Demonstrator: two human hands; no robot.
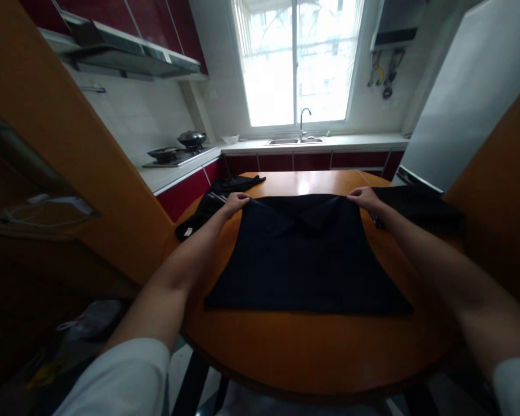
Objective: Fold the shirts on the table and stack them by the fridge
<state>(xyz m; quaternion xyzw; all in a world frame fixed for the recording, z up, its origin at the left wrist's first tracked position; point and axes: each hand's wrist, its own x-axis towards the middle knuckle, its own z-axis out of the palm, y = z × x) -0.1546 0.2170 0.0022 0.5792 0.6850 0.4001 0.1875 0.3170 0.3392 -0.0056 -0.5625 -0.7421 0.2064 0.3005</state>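
A dark navy garment (303,254) lies spread flat on a round orange-brown wooden table (312,346). My left hand (235,202) is closed on the garment's far left corner. At the far right corner, my right hand (364,198) pinches the cloth in the same way. Both arms reach forward over the table, one along each side of the garment. The far edge of the cloth runs straight between the two hands.
More dark clothing lies on the table at the far left (214,205) and far right (416,207). Beyond are a kitchen counter with a sink and tap (301,136), a stove with pans (177,153), a window and a white refrigerator (468,98).
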